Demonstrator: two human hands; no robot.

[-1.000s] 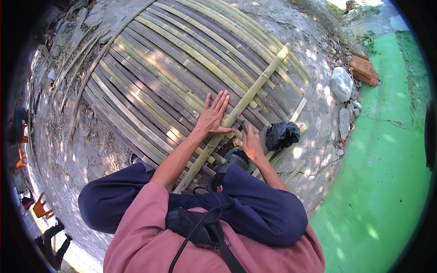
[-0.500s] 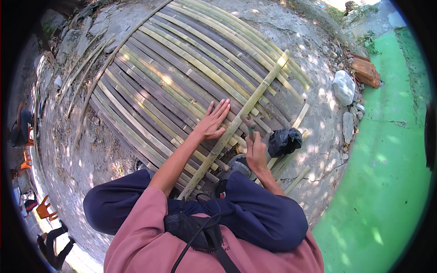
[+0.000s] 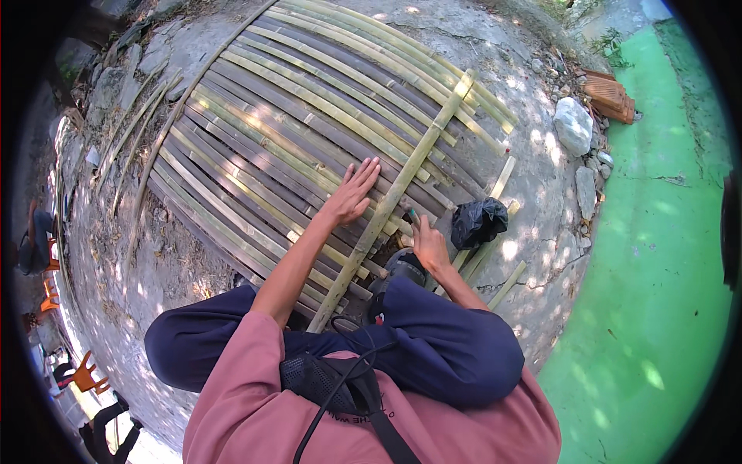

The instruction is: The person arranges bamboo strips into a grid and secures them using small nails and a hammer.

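My left hand [image 3: 349, 196] lies flat on the bamboo slats [image 3: 267, 139], fingers stretched and close together, just left of a bamboo crosspiece [image 3: 410, 172]. That crosspiece runs slantwise over the near ends of the slats, which alternate between pale green and dark brown. In my right hand [image 3: 430, 246] is a hammer [image 3: 413, 216] with a teal part on its handle. The fingers wrap round the handle, and the hammer's head is small and blurred beside the crosspiece. Right of that hand sits a black plastic bag [image 3: 478, 223]; what is inside is hidden.
Loose bamboo strips [image 3: 506, 284] lie near the bag, and more [image 3: 139, 127] at far left. A white rock [image 3: 573, 126] and brown stacked tiles [image 3: 609, 95] stand by the green floor [image 3: 641, 255]. Orange chairs [image 3: 86, 377] and people are at the left edge.
The hammer in my right hand has come down beside the crosspiece, its head turned lower. My left hand stays flat on the slats. The whole view has shifted slightly.
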